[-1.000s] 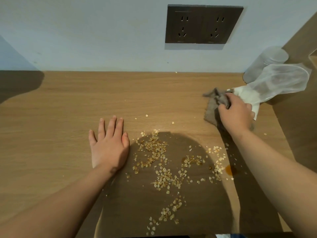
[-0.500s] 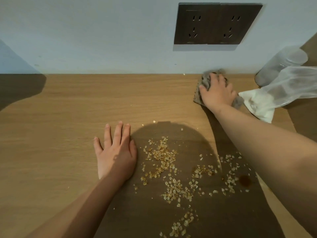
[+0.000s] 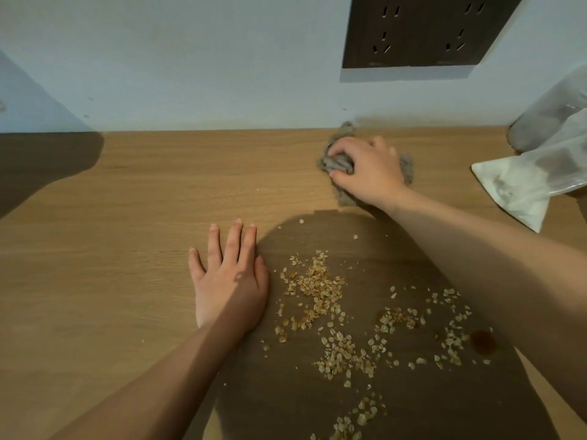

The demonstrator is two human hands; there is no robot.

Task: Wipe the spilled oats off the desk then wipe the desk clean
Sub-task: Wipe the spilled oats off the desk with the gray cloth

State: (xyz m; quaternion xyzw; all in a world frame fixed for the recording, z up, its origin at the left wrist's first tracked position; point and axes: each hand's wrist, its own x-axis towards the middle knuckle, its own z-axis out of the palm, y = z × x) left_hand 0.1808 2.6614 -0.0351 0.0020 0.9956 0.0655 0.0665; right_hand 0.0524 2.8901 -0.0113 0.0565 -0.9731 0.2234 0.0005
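Oats (image 3: 330, 300) lie scattered, pale; right hand (image 3: 368, 173) clenches crumpled grey cloth (image 3: 340, 161), left hand (image 3: 228, 281) flat.

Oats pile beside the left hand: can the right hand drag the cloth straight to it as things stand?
Probably yes. The right hand grips the grey cloth near the wall; mostly bare desk lies between it and the oats. The left hand rests flat beside them, off that path.

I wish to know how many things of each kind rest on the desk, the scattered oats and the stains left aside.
Hands: 2 (left hand, right hand)
Grey cloth: 1
Plastic bag: 1
Translucent container: 1
Total: 5
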